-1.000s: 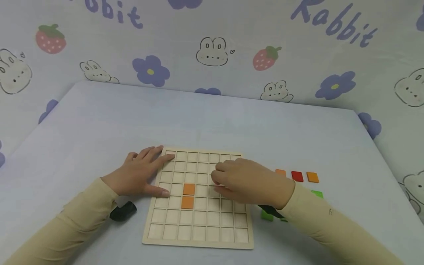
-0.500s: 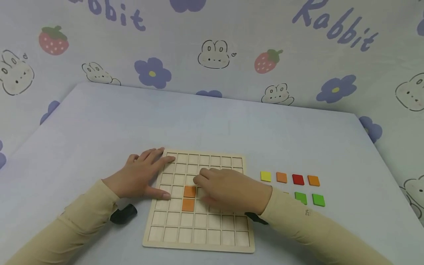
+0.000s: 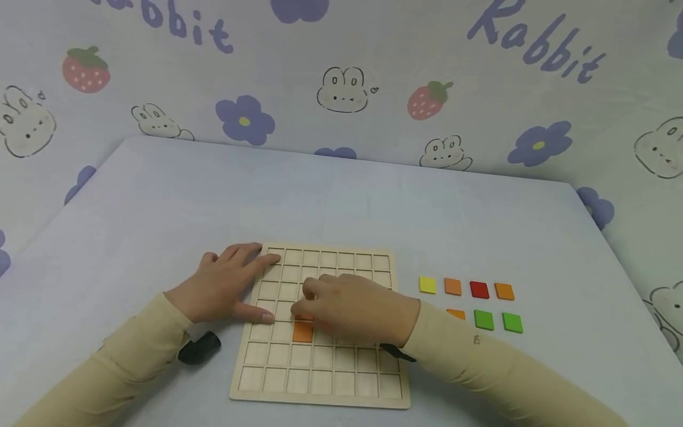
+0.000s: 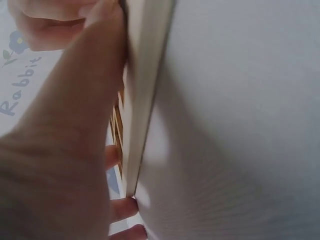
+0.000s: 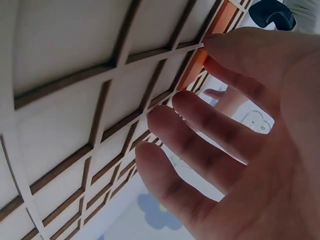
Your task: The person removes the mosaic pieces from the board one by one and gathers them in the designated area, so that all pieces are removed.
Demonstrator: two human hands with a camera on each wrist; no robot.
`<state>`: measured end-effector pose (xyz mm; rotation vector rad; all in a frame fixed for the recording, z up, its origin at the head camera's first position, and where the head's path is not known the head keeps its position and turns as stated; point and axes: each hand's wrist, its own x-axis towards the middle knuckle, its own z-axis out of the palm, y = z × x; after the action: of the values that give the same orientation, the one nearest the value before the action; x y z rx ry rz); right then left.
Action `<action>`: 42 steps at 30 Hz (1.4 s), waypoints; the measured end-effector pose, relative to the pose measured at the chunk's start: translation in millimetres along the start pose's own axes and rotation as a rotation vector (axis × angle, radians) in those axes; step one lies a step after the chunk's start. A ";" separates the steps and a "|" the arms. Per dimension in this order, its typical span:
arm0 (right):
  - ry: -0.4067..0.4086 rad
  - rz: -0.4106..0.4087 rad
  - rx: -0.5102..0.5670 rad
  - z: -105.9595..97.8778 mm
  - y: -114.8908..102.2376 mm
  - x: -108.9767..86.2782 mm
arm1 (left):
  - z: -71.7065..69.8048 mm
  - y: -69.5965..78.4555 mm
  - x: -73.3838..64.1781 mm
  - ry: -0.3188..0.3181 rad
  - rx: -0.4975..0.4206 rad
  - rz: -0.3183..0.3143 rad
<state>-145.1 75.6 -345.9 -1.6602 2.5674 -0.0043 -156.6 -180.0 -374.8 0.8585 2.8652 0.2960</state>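
Observation:
A pale wooden grid board (image 3: 323, 379) lies on the white table. My left hand (image 3: 221, 287) is spread at its left side, with the thumb and a finger over the cells and other fingers along the edge. In the left wrist view, fingertips (image 4: 122, 209) meet the board's side. Two orange square tiles sit one above the other in the grid. My right hand (image 3: 357, 308) reaches over the board, its thumb and index fingertips right at the upper tile (image 3: 305, 317) and partly hiding it. The lower tile (image 3: 302, 333) shows more. The other right fingers are loosely bent in the right wrist view.
Right of the board are loose tiles in rows: a yellow tile (image 3: 427, 284), a red tile (image 3: 479, 289), orange tiles (image 3: 504, 291) and green tiles (image 3: 484, 319). My right sleeve (image 3: 480, 350) covers part of that area. A patterned cloth (image 3: 293, 83) hangs behind the table.
My right hand has moved left across the board, from the right-hand cells to the upper orange tile. More loose tiles at the right have come into sight. The left hand has stayed.

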 end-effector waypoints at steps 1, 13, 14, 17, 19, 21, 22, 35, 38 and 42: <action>0.003 -0.004 0.003 0.0 0.1 0.2 | 0.2 0.1 0.2 0.001 0.002 -0.002; 0.004 -0.037 0.034 -0.9 6.5 11.5 | -0.5 1.2 0.3 0.006 0.017 0.006; 0.006 -0.040 0.034 -1.5 7.1 12.6 | -0.9 1.6 0.5 0.006 0.020 0.006; 0.003 -0.045 0.038 -3.1 8.3 14.7 | -1.9 2.7 1.2 0.008 0.034 0.010; -0.002 -0.047 0.038 -4.0 8.8 15.3 | -2.1 3.2 1.9 0.009 0.041 0.014; -0.006 -0.050 0.041 -4.3 9.1 15.1 | -1.7 3.3 2.6 0.008 0.044 0.016; -0.007 -0.053 0.042 -4.3 9.2 15.0 | -1.4 3.3 3.0 0.007 0.044 0.016; -0.040 -0.023 0.013 -8.8 9.7 14.1 | -0.5 3.2 2.1 0.009 0.034 0.011; -0.032 0.029 0.055 -15.1 14.6 6.6 | -0.5 3.3 1.6 0.006 0.027 0.010; -0.016 0.106 0.111 -26.9 25.9 -11.5 | 0.1 2.2 0.6 0.015 0.029 0.018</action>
<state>-166.0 95.6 -319.5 -1.4789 2.5883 -0.1244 -155.9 -177.9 -374.4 0.8914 2.8841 0.2649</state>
